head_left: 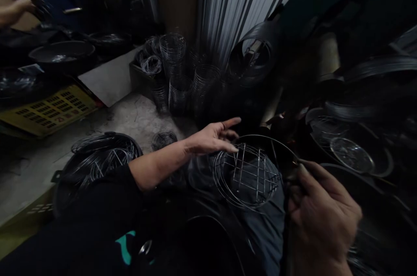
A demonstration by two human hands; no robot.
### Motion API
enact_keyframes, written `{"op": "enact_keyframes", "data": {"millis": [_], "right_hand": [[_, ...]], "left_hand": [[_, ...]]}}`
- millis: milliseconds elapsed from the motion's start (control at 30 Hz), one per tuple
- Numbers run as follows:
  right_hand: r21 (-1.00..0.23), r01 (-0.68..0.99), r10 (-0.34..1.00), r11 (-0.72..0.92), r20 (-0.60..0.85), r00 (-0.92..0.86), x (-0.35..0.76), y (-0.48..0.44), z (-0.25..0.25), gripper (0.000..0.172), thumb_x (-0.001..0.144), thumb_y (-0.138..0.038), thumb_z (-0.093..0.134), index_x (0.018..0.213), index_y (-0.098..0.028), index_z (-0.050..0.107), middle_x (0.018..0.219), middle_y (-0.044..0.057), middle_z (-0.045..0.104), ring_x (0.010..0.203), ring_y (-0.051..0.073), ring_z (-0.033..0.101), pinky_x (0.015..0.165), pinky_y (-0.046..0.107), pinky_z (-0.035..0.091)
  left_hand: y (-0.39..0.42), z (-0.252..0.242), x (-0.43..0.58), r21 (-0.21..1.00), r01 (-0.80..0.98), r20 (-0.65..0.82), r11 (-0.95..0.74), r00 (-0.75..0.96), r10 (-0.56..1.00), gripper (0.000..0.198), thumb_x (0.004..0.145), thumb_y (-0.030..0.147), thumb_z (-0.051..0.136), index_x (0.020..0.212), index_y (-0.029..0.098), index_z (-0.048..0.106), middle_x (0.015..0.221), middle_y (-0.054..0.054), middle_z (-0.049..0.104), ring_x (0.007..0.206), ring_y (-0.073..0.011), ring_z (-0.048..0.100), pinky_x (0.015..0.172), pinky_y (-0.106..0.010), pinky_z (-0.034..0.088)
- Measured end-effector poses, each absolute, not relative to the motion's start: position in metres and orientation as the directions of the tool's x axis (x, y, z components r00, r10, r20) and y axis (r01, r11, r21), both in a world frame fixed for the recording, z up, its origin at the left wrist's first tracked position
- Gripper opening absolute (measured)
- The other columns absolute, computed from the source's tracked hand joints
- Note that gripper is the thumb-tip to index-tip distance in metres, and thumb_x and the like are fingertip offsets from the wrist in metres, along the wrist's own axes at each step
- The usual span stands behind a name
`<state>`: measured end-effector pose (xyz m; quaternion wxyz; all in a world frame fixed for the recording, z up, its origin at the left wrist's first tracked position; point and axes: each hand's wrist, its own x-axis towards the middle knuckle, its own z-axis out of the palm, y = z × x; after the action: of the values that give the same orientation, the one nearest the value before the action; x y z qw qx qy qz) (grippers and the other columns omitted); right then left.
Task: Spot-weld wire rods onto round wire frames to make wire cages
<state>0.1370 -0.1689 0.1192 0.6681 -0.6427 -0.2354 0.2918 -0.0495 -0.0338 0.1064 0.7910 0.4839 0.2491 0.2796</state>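
Note:
In front of me, my right hand (325, 211) pinches a thin curved wire (270, 137) between thumb and forefinger. The wire arcs leftward toward my left hand (215, 138), whose fingers are spread, with the thumb near the wire's far end. Whether that hand touches the wire I cannot tell. Below, across my lap in dark trousers, lies a round wire rack (243, 171) with crossing bars, with several loose wire rings around its edge.
A black tub (56, 197) of bent wires stands at left. Stacked wire rings (172, 50) stand ahead beside a wire coil (260, 50). To the right is a basin (387, 167) with round wire pieces. At far left, beyond a yellow crate (48, 111), another person's hand (19, 10) shows.

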Motion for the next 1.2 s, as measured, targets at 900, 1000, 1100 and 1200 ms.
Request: {"op": "enact_keyframes", "data": {"millis": [900, 1000, 1100, 1200], "right_hand": [[-0.458, 0.693, 0.816, -0.557, -0.144, 0.560, 0.193, -0.184, 0.051, 0.060, 0.077, -0.061, 0.051, 0.125, -0.027, 0.061, 0.111, 0.008, 0.067, 0.099, 0.033, 0.061, 0.085, 0.046, 0.046], [-0.428, 0.747, 0.848, -0.509, -0.100, 0.521, 0.189, -0.189, 0.043, 0.066, 0.081, -0.064, 0.042, 0.133, -0.025, 0.054, 0.112, 0.012, 0.062, 0.107, 0.035, 0.055, 0.090, 0.051, 0.043], [-0.477, 0.759, 0.861, -0.443, 0.009, 0.508, 0.186, -0.190, 0.024, 0.068, 0.082, -0.062, 0.035, 0.132, -0.021, 0.054, 0.115, 0.016, 0.056, 0.113, 0.035, 0.050, 0.094, 0.054, 0.040], [-0.593, 0.718, 0.843, -0.365, 0.117, 0.525, 0.183, -0.189, 0.003, 0.067, 0.082, -0.059, 0.034, 0.131, -0.018, 0.053, 0.124, 0.016, 0.050, 0.118, 0.033, 0.046, 0.099, 0.052, 0.036]], "left_hand": [[-0.035, 0.026, -0.011, 0.973, -0.034, -0.175, 0.226, 0.530, 0.830, 0.058, 0.077, 0.002, 0.054, 0.134, 0.014, 0.049, 0.118, -0.012, 0.065, 0.107, -0.0190, 0.062, 0.097, -0.034, 0.046], [-0.036, 0.017, -0.013, 0.989, -0.038, -0.099, 0.146, 0.563, 0.820, 0.055, 0.080, 0.005, 0.054, 0.134, 0.012, 0.048, 0.121, -0.013, 0.063, 0.115, -0.0203, 0.058, 0.104, -0.037, 0.042], [-0.036, 0.013, -0.016, 0.999, 0.033, 0.014, -0.041, 0.587, 0.809, 0.048, 0.083, 0.010, 0.054, 0.131, 0.017, 0.053, 0.122, -0.008, 0.063, 0.117, -0.0185, 0.057, 0.109, -0.036, 0.037], [-0.036, 0.012, -0.021, 0.973, 0.135, 0.079, -0.189, 0.574, 0.815, 0.043, 0.082, 0.014, 0.057, 0.124, 0.023, 0.059, 0.118, -0.004, 0.066, 0.113, -0.0181, 0.057, 0.109, -0.037, 0.037]]}}
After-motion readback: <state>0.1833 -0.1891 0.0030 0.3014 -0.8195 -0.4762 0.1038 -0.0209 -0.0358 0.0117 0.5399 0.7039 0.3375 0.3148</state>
